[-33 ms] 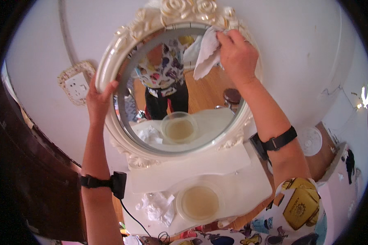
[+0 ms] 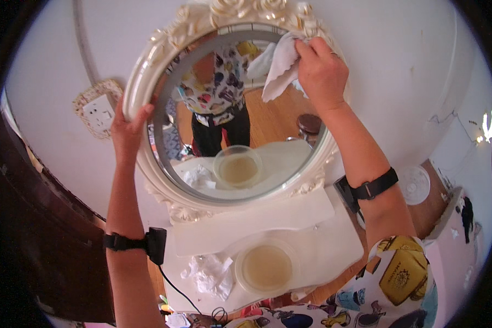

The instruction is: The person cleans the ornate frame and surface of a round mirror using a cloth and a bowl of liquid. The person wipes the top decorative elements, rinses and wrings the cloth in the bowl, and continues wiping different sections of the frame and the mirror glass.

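Note:
An oval mirror (image 2: 279, 128) in a cream frame (image 2: 139, 82) with carved roses and gold touches stands on a white dressing table (image 2: 311, 262). My left hand (image 2: 128, 131) grips the frame's left side, thumb in front, the other fingers mostly behind it. At the upper right of the glass, my right hand (image 2: 322, 71) pinches a white cloth (image 2: 282, 68), which hangs down against the mirror. The glass reflects my patterned top, dark trousers, the bowl and the crumpled white bundle.
A clear bowl (image 2: 238, 270) of cloudy water sits on the table beside a crumpled white cloth or tissue bundle (image 2: 210, 276). Left of the mirror is a wall socket (image 2: 98, 112) with a decorative surround. A dark wooden panel (image 2: 49, 240) stands at left, and a cable (image 2: 177, 292) hangs from my left forearm band.
The whole view has shifted slightly, so the mirror sits a little higher in the picture. Both hands keep their places on the frame and the cloth.

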Demonstrator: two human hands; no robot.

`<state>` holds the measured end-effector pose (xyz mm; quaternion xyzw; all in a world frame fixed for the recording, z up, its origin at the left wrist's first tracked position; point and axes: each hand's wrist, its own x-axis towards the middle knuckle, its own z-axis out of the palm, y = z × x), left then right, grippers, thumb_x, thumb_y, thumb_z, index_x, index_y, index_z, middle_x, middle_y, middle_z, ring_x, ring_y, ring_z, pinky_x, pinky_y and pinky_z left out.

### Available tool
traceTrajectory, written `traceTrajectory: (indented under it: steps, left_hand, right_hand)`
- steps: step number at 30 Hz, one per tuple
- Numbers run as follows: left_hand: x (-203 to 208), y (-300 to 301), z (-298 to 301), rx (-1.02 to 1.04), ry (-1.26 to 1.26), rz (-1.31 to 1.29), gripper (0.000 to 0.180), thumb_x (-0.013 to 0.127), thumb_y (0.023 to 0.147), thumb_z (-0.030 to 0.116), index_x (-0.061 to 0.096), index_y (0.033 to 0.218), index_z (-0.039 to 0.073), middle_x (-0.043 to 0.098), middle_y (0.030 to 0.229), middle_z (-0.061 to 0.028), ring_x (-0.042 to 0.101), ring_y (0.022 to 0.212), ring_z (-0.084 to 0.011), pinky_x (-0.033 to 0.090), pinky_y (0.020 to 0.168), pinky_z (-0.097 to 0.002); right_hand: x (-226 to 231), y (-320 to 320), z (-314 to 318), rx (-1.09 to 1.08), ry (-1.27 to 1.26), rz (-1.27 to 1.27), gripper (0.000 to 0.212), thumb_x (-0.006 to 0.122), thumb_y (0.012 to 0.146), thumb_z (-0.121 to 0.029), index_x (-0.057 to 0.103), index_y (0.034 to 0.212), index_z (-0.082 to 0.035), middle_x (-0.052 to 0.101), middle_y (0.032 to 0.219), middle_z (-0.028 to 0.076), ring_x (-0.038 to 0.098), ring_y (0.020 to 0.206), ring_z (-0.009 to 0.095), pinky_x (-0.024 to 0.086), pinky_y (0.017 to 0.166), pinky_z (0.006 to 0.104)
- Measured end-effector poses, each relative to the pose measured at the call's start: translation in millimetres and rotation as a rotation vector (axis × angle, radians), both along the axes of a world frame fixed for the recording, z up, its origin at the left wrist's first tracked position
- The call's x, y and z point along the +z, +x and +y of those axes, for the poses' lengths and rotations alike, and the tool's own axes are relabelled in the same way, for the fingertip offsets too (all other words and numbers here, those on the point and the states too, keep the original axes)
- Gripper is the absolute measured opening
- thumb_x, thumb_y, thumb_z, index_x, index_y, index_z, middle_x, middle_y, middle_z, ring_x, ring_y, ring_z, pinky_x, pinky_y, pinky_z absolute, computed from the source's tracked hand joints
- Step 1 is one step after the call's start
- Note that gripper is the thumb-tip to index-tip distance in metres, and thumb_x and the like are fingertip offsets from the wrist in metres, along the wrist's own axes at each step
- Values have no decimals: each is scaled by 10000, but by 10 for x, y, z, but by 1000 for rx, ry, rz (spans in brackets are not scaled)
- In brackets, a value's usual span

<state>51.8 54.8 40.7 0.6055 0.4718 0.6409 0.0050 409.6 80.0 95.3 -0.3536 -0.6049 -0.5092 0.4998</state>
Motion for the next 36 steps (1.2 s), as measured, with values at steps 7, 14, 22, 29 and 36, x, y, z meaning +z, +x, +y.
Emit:
traceTrajectory:
  steps: [7,14,22,29,36]
  left_hand:
    - [-14,-2,23,-60,0,-5,517,689,735,303,509,1155,61,620,938,-42,554,861,-108,422,791,-246]
    - [35,91,-71,-87,35,38,453,632,788,285,506,1133,21,623,990,-71,547,918,-110,405,832,-244]
    - [-13,61,-46,-2,22,51,469,593,805,370,535,1123,30,590,980,-68,535,885,-136,409,800,-267]
    - [-101,-16,2,-3,30,-25,546,632,758,432,537,1097,15,589,928,-66,539,819,-137,428,739,-269]
    - [-92,-162,36,29,-10,-61,532,659,735,427,554,1075,32,600,915,-53,549,800,-133,430,739,-265]
  right_hand:
    - [-828,574,-12,-153,-237,180,136,589,633,-65,563,759,-110,490,734,41,563,644,234,460,535,344]
    - [-1868,735,-54,-212,-435,307,121,586,638,-57,521,735,-92,497,760,51,554,648,260,452,539,367]
    - [-3231,248,-89,-295,-930,486,95,565,696,-95,515,776,-95,515,801,88,563,679,298,453,556,411]
    - [-4178,-972,-144,-138,-1187,740,93,534,741,-174,525,727,-83,554,723,119,559,690,327,443,562,449]
    - [-3818,-2289,-272,192,-1224,1140,64,527,643,-107,531,641,-44,575,644,177,563,653,378,432,586,469]
